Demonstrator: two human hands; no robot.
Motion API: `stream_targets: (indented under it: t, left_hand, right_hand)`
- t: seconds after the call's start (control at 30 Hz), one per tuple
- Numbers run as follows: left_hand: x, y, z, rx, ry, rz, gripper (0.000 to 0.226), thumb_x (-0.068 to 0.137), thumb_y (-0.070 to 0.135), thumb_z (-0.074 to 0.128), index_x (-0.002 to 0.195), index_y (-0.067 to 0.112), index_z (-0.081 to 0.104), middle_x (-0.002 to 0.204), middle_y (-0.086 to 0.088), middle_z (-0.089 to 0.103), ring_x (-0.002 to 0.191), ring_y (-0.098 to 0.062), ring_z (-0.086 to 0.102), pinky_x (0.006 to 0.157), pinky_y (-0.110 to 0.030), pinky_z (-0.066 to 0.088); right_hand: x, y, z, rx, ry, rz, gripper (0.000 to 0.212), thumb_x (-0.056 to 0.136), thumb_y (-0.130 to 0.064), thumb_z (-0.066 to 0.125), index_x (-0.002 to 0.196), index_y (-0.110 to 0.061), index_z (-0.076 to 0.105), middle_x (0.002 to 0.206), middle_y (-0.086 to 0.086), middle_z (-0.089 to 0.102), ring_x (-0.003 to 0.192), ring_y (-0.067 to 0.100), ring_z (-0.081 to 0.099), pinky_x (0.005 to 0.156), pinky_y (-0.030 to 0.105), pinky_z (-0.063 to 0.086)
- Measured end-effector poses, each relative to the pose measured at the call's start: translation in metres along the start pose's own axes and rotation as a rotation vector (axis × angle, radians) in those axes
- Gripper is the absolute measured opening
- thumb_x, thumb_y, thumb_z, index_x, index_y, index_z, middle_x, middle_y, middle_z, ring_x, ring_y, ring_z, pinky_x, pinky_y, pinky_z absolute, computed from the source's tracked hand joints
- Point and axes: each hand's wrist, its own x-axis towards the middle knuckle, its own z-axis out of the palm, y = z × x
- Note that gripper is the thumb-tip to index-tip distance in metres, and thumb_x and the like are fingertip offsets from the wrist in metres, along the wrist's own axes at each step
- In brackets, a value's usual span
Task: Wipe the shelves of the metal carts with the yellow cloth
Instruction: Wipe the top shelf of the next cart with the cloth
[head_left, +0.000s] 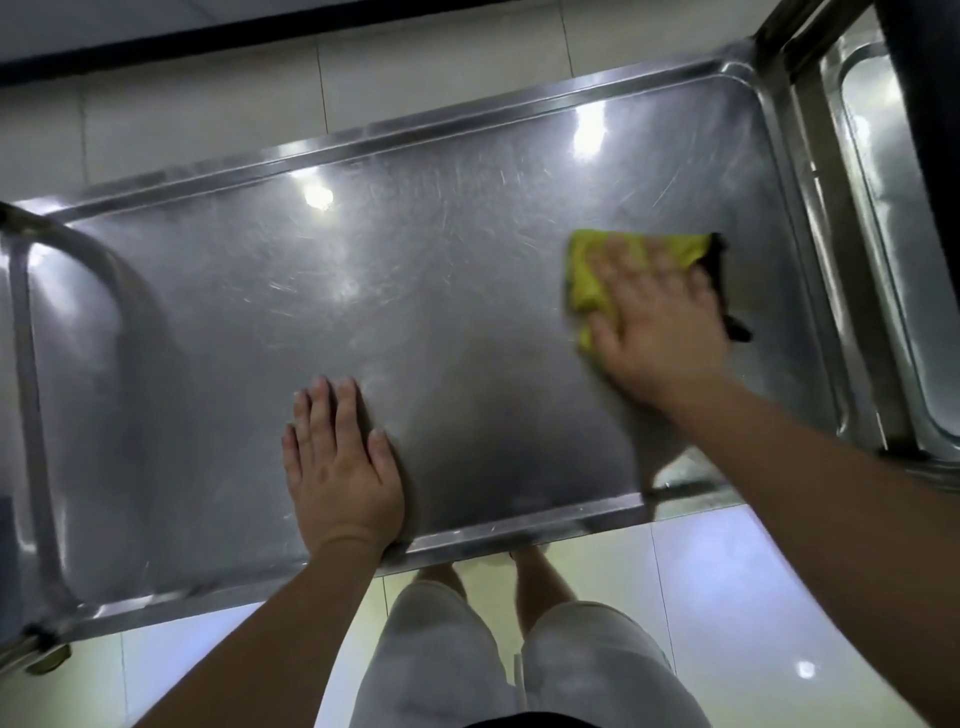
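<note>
The top shelf (415, 291) of a stainless steel cart fills the middle of the head view, scratched and shiny with lamp reflections. A folded yellow cloth (587, 275) with a dark edge lies on the shelf's right part. My right hand (654, 322) presses flat on the cloth with fingers spread; it looks blurred. My left hand (340, 462) rests flat on the bare shelf close to the near rim, fingers straight and together.
A second metal cart (883, 208) stands against the right end of this one. The cart's tubular handle (31, 364) curves over the left end. Pale floor tiles (727, 597) surround the cart, and my legs stand by the near rim.
</note>
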Motion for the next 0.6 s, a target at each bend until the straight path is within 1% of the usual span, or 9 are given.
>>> stream_targets:
  t: [0.07,0.13,0.2,0.27,0.3,0.33,0.4,0.5,0.6]
  left_hand:
    - [0.000,0.000,0.001,-0.009,0.015,-0.013,0.065,0.103,0.040,0.030,0.165,0.024,0.021,0.173,-0.003,0.015,0.161,-0.022,0.005,0.130,-0.039,-0.002]
    - [0.000,0.000,0.001,-0.011,0.013,-0.015,0.065,0.103,0.041,0.030,0.165,0.024,0.020,0.173,-0.003,0.015,0.161,-0.022,0.005,0.130,-0.038,-0.003]
    - [0.000,0.001,0.000,-0.005,0.006,-0.014,0.065,0.103,0.041,0.028,0.165,0.025,0.019,0.174,-0.003,0.014,0.161,-0.021,0.004,0.129,-0.036,-0.006]
    - [0.001,0.001,0.001,0.006,0.006,-0.014,0.065,0.104,0.042,0.027,0.165,0.025,0.017,0.174,-0.003,0.013,0.161,-0.020,0.002,0.129,-0.035,-0.007]
    - [0.001,0.001,0.001,0.010,0.005,-0.015,0.065,0.104,0.042,0.027,0.165,0.026,0.016,0.174,-0.002,0.012,0.161,-0.019,0.001,0.129,-0.036,-0.007]
    - [0.001,0.001,0.001,0.011,0.000,-0.015,0.065,0.104,0.042,0.027,0.166,0.026,0.016,0.174,-0.002,0.012,0.161,-0.019,0.001,0.129,-0.036,-0.007]
    - [0.001,0.000,0.001,0.013,-0.007,-0.011,0.065,0.104,0.043,0.027,0.166,0.026,0.016,0.174,-0.002,0.011,0.161,-0.019,0.001,0.130,-0.038,-0.005]
    - [0.001,-0.001,0.002,0.009,0.012,-0.020,0.065,0.103,0.040,0.031,0.165,0.025,0.020,0.173,-0.003,0.016,0.161,-0.021,0.005,0.130,-0.044,0.002]
    - [0.001,-0.001,0.002,-0.006,0.006,-0.007,0.065,0.102,0.040,0.031,0.165,0.024,0.021,0.173,-0.004,0.016,0.161,-0.021,0.005,0.130,-0.043,0.002]
  right_hand:
    - [0.007,0.045,-0.017,0.020,-0.009,0.178,0.069,0.096,-0.051,0.037,0.162,-0.030,0.029,0.169,0.001,0.029,0.155,0.032,0.025,0.116,0.062,0.028]
    - [0.010,0.064,-0.026,0.064,-0.001,0.308,0.067,0.099,-0.049,0.036,0.163,-0.030,0.026,0.170,0.000,0.025,0.157,0.032,0.018,0.118,0.063,0.024]
    - [0.015,0.050,-0.023,0.104,0.034,0.450,0.066,0.100,-0.048,0.035,0.163,-0.029,0.025,0.171,-0.002,0.022,0.158,0.031,0.014,0.120,0.063,0.020]
    - [0.021,0.012,-0.016,0.130,0.069,0.586,0.067,0.100,-0.049,0.032,0.163,-0.027,0.026,0.171,-0.002,0.022,0.158,0.032,0.013,0.120,0.063,0.021]
    - [0.022,-0.012,-0.012,0.131,0.070,0.601,0.068,0.100,-0.049,0.032,0.163,-0.026,0.028,0.171,-0.002,0.023,0.158,0.033,0.015,0.120,0.063,0.023]
    - [0.022,-0.037,-0.009,0.121,0.061,0.566,0.068,0.099,-0.049,0.035,0.163,-0.025,0.029,0.170,-0.001,0.025,0.157,0.034,0.018,0.119,0.062,0.024]
    - [0.022,-0.091,0.000,0.100,0.036,0.400,0.069,0.099,-0.050,0.041,0.163,-0.026,0.029,0.170,0.000,0.026,0.157,0.034,0.019,0.118,0.059,0.024]
    - [0.024,-0.160,0.014,0.073,-0.022,0.011,0.069,0.097,-0.053,0.044,0.162,-0.031,0.032,0.170,-0.004,0.026,0.158,0.031,0.019,0.119,0.057,0.023]
    - [0.037,-0.165,0.015,0.015,-0.023,-0.346,0.066,0.098,-0.056,0.043,0.160,-0.032,0.037,0.168,-0.006,0.030,0.157,0.029,0.023,0.118,0.056,0.023]
